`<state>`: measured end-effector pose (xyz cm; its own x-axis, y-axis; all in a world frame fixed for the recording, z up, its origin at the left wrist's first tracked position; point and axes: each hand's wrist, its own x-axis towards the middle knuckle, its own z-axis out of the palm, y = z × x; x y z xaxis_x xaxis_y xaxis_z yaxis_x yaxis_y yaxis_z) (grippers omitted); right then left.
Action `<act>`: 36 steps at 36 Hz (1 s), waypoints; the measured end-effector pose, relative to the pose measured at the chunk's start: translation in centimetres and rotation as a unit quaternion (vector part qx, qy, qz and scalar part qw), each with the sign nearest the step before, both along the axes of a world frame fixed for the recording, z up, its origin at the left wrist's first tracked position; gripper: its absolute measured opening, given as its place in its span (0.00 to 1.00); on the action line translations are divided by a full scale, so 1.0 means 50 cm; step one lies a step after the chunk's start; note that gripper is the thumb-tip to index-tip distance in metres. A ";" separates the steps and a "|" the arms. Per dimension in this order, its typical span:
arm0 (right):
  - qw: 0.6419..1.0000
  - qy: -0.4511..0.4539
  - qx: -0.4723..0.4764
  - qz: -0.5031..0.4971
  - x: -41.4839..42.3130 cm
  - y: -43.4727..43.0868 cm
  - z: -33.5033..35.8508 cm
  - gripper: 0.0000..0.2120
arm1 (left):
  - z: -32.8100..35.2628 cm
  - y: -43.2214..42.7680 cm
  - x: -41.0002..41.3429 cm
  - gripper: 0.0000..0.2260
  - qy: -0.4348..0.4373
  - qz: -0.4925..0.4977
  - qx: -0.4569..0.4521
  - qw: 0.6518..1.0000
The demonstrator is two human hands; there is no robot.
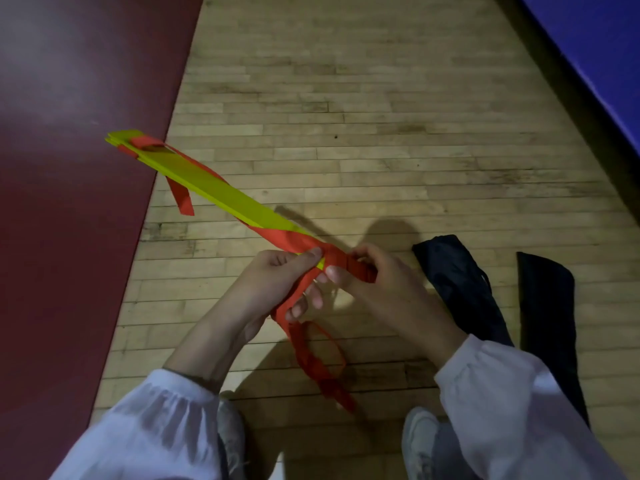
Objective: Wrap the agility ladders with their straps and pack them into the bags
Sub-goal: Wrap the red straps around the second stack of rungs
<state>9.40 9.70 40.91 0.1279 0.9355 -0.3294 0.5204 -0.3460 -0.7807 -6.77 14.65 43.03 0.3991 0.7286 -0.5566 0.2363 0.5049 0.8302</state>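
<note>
- The ladder [214,183], yellow rungs stacked flat into one long bundle, sits at the middle of the view and runs from the hands out toward 10 o'clock.
- Its far end shows over the edge of the red mat [69,168]; its near end is in both hands.
- The red strap [304,344] is wound in several turns round the near end. From there a loose length drops toward 6 o'clock and hangs in loops between the forearms.
- More red strap crosses the far end, and a short tail hangs off the bundle's side there.
- The left hand [273,278] pinches the ladder just short of the wound part, thumb on top and fingers curled beneath. The strap passes through those fingers.
- The right hand [384,285] grips the wound end, fingers curled over it and thumb pressed to the near side.
- Both hands are just beside each other, the right at 3 o'clock of the left.
- A black bag [457,285] lies on the wood floor [381,116] at 3 o'clock of the right hand, close to it.
- A second bag [547,306] lies flat just beyond, also at 3 o'clock.
- A blue mat [595,46] fills the corner at 1 o'clock.
- White sleeves cover both forearms, and a pale shoe [420,441] shows at 6 o'clock.
</note>
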 end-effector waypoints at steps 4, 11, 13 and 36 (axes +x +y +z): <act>0.998 0.057 -0.024 0.016 0.011 0.002 0.004 0.26 | -0.001 0.000 -0.006 0.18 0.012 -0.033 0.023 0.999; 0.989 0.140 -0.042 0.018 0.034 0.011 0.007 0.20 | 0.009 -0.005 -0.013 0.19 -0.007 -0.094 0.050 0.994; 0.987 0.153 -0.045 0.014 0.036 0.012 0.008 0.17 | 0.007 -0.004 -0.013 0.18 -0.012 -0.098 0.045 0.994; 0.995 -0.001 0.101 -0.021 0.016 0.008 -0.018 0.14 | 0.005 0.009 0.003 0.25 0.032 -0.051 -0.083 0.995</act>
<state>10.22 10.13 39.98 0.1688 0.9765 -0.1342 0.5103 -0.2030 -0.8357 -6.60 15.11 43.27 0.4267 0.5816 -0.6925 0.3425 0.6048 0.7190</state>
